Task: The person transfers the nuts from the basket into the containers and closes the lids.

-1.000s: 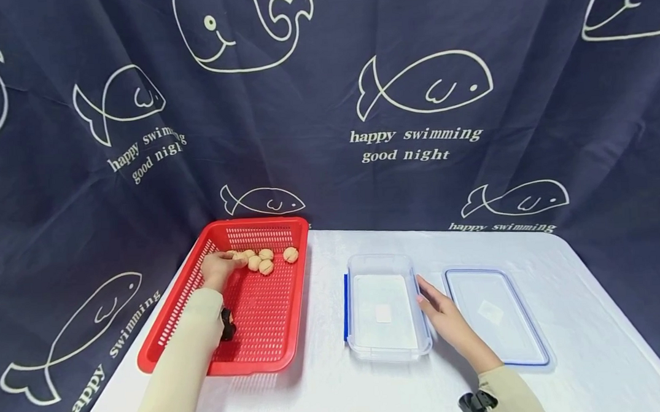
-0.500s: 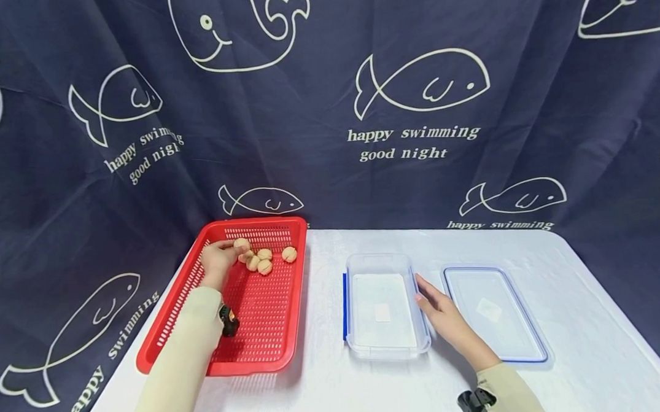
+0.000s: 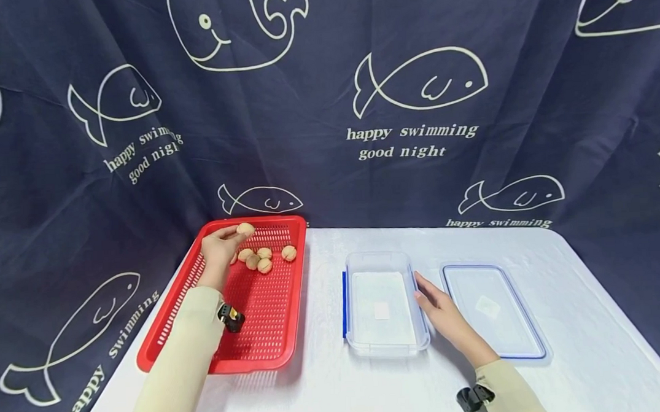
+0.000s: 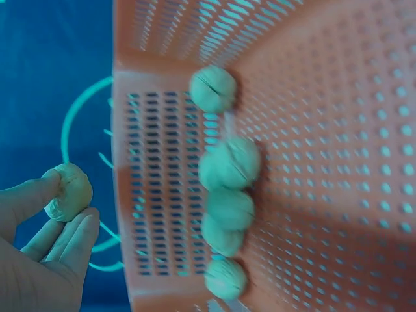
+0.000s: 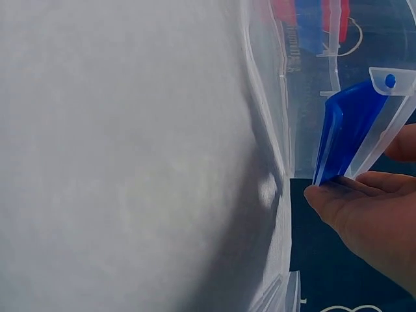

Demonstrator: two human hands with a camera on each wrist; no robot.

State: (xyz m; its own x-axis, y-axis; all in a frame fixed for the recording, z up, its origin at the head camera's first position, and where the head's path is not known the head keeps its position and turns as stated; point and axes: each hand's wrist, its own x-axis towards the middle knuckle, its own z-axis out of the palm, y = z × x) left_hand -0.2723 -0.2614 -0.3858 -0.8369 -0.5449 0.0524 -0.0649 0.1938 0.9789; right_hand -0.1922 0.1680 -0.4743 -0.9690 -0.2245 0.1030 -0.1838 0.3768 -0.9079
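Note:
My left hand (image 3: 217,251) pinches a walnut (image 3: 245,229) between thumb and fingers, above the far left part of a red plastic basket (image 3: 291,330). In the left wrist view the held walnut (image 4: 70,192) is outside the basket's rim, apart from the other walnuts. Several walnuts (image 3: 264,266) lie at the basket's far end. My right hand (image 3: 445,314) holds the right side of a clear plastic container (image 3: 388,351), its lid off. The right wrist view has that hand's fingers at the container's blue latch (image 5: 348,127); part of the grip is hidden there.
A clear lid (image 3: 497,312) with a blue seal lies flat right of the container, partly behind my right hand. Another blue latch (image 3: 345,305) sticks out on the container's left side. White cloth (image 3: 327,390) covers the table; a dark printed curtain (image 3: 327,138) hangs behind.
My left hand has picked the walnut off the pile and raised it toward the basket's far rim. The right hand has stayed at the container's side.

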